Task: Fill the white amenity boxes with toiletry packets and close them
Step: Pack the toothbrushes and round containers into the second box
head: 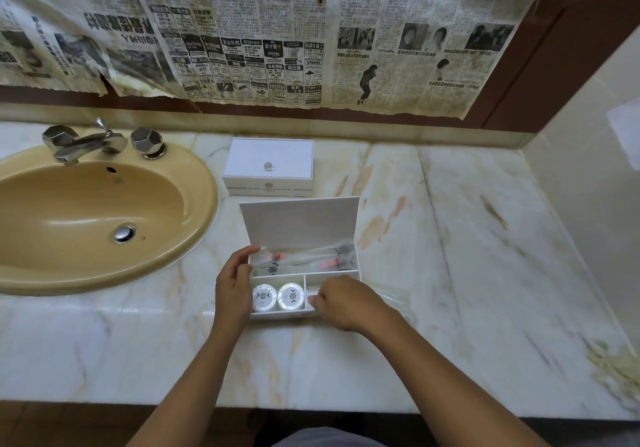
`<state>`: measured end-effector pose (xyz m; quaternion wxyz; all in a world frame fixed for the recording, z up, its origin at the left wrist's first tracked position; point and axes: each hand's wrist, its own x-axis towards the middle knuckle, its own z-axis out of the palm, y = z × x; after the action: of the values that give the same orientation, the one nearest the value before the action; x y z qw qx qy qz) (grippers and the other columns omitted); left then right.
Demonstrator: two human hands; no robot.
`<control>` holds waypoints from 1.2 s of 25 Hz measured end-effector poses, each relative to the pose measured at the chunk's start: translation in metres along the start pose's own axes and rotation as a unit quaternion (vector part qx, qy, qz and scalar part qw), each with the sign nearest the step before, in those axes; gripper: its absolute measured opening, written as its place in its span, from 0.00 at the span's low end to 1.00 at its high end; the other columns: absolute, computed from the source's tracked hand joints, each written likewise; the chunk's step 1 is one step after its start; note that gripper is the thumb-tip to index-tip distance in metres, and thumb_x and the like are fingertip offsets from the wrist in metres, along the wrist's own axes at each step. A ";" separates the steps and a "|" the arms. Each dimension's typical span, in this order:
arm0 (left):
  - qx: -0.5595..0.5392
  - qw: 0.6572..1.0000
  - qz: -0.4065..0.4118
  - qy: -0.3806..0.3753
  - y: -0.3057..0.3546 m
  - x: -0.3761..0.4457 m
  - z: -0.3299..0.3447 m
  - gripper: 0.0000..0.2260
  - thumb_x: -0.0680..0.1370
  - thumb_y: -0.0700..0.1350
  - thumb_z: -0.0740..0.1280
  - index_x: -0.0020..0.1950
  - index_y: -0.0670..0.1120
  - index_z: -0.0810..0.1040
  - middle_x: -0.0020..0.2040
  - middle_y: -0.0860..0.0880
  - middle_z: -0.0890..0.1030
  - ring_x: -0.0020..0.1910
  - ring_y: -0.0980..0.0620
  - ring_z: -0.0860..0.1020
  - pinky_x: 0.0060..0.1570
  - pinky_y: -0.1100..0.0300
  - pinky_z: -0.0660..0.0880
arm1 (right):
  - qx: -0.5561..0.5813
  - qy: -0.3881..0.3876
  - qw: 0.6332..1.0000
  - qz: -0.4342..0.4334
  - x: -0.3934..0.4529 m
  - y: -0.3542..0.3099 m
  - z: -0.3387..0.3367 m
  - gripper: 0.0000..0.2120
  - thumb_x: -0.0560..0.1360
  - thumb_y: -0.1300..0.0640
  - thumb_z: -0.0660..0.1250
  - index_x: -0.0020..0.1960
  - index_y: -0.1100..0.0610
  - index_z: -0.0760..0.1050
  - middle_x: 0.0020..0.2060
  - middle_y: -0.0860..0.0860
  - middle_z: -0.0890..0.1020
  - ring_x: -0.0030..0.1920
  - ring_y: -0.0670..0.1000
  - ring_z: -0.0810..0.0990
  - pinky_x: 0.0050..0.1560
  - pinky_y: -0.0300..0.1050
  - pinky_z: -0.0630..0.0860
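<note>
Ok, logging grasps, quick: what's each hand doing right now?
Left hand: grips the open box's left wall.
Right hand: fingers curled in the box's right compartment; a held packet cannot be told.

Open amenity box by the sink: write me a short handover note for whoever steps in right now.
Left hand grips the open box at its left wall. Right hand is curled over the front right compartment; what it holds is hidden.
Lid stands upright. Back compartment holds long wrapped packets; front left holds two round packets.
Second box, behind it, is already closed.
Left: finish the front right compartment, then shut the lid.
</note>
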<state>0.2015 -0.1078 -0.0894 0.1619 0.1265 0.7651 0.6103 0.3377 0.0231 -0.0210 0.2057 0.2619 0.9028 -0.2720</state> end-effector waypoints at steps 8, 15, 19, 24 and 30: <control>-0.001 1.000 -0.002 -0.003 0.001 -0.001 0.001 0.18 0.78 0.31 0.54 0.55 0.44 0.80 0.51 0.56 0.81 0.48 0.72 0.75 0.45 0.79 0.68 | 0.125 0.229 0.965 0.023 -0.005 0.033 -0.021 0.10 0.75 0.55 0.61 0.44 0.54 0.81 0.40 0.51 0.84 0.38 0.52 0.80 0.41 0.47 0.78; -0.004 1.000 -0.008 -0.001 0.000 0.000 0.001 0.17 0.78 0.31 0.54 0.56 0.43 0.80 0.53 0.53 0.81 0.48 0.72 0.75 0.45 0.79 0.68 | 0.063 0.184 0.970 0.146 0.004 0.071 -0.002 0.14 0.76 0.61 0.62 0.60 0.54 0.76 0.58 0.52 0.78 0.56 0.53 0.76 0.55 0.46 0.74; -0.008 1.000 -0.010 0.001 0.001 0.000 0.001 0.17 0.78 0.31 0.54 0.55 0.44 0.80 0.52 0.54 0.81 0.48 0.71 0.76 0.45 0.79 0.68 | 0.013 0.142 0.975 0.168 0.004 0.078 0.008 0.17 0.74 0.65 0.60 0.60 0.56 0.76 0.58 0.53 0.75 0.59 0.55 0.72 0.53 0.46 0.72; -0.008 1.000 -0.009 -0.001 0.002 -0.001 0.001 0.17 0.78 0.31 0.54 0.54 0.45 0.80 0.51 0.56 0.80 0.47 0.72 0.75 0.45 0.78 0.69 | 0.029 0.178 0.969 0.168 0.006 0.079 0.009 0.16 0.75 0.67 0.57 0.55 0.56 0.78 0.54 0.52 0.78 0.55 0.53 0.74 0.49 0.44 0.71; 0.000 1.000 -0.003 0.001 0.000 0.000 0.001 0.18 0.78 0.31 0.54 0.54 0.46 0.80 0.51 0.54 0.81 0.48 0.70 0.76 0.46 0.77 0.69 | 0.040 0.250 0.956 0.148 0.004 0.074 0.003 0.12 0.78 0.62 0.58 0.54 0.55 0.78 0.50 0.51 0.81 0.50 0.52 0.76 0.41 0.41 0.69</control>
<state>0.2014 -0.1072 -0.0895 0.1631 0.1231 0.7658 0.6098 0.3786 0.0758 -0.0534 0.0003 0.4603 0.8649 -0.2004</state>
